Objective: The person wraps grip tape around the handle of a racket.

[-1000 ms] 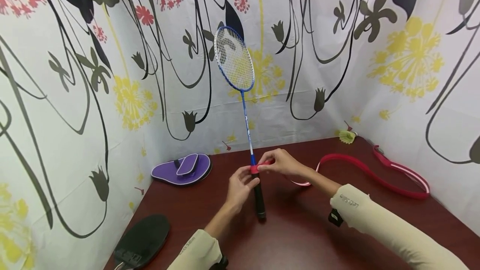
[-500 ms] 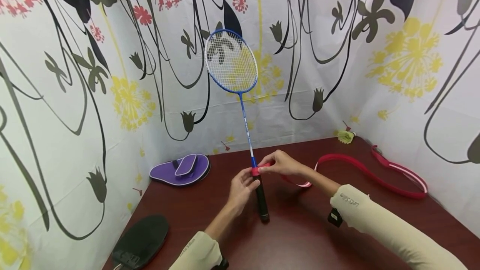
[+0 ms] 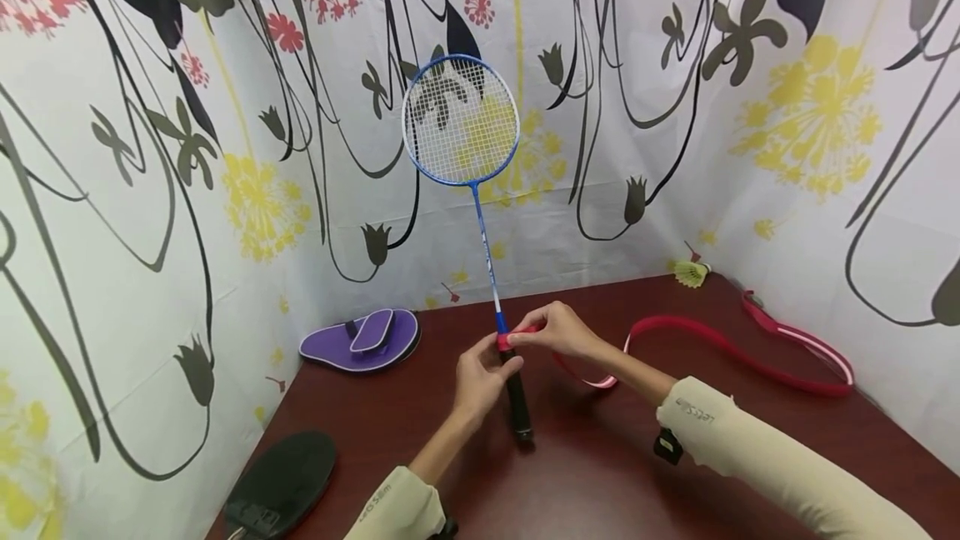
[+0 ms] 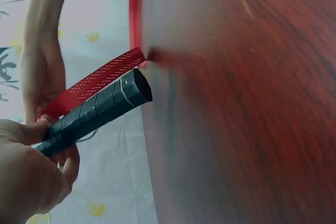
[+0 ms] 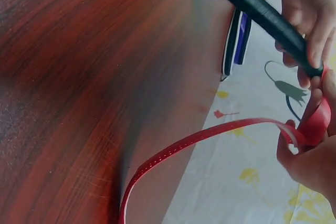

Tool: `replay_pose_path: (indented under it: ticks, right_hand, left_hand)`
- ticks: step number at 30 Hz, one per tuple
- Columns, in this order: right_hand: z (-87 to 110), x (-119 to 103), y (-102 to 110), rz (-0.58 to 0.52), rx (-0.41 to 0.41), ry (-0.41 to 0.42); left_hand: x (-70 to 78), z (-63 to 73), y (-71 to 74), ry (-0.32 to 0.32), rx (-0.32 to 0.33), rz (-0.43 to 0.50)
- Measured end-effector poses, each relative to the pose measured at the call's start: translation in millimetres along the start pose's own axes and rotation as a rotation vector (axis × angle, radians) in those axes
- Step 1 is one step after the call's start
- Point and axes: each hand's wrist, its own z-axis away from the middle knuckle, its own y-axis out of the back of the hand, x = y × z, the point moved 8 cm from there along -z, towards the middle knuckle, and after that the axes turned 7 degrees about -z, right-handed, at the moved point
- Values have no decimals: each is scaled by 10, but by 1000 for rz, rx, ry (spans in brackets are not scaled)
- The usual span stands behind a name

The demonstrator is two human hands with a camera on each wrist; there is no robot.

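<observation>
A blue and white badminton racket stands tilted slightly left, its strung head up and its black handle pointing down. My left hand holds the racket around the upper handle, thumb on the near side. A red perforated grip tape circles the top of the handle just below the blue cone. My right hand pinches this tape close beside the handle. From there the tape's long tail hangs down and curves over the table to the right. In the left wrist view, the handle's butt end shows in front of the tape.
A purple paddle case lies at the table's back left. A black table tennis paddle is at the front left. The yellow shuttlecock sits in the back right corner. Patterned cloth walls enclose the dark red table.
The racket has turned about its length, so its head now faces the camera more fully. It leans slightly further left. Both hands keep their places on the handle and tape.
</observation>
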Motion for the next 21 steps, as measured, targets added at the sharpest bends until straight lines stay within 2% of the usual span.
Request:
replay_pose_path:
  ticks: [5, 9, 15, 21]
  right_hand:
    - [-1, 40, -41, -46, -68, 49]
    - [23, 70, -62, -90, -93, 32]
    - [7, 92, -80, -153, -91, 35]
    - [7, 55, -129, -193, -157, 63]
  left_hand:
    - [-88, -8, 12, 49, -54, 82]
    - [-144, 4, 23, 65, -54, 118]
    - [-147, -12, 43, 52, -34, 280]
    - [-164, -6, 21, 80, -92, 400]
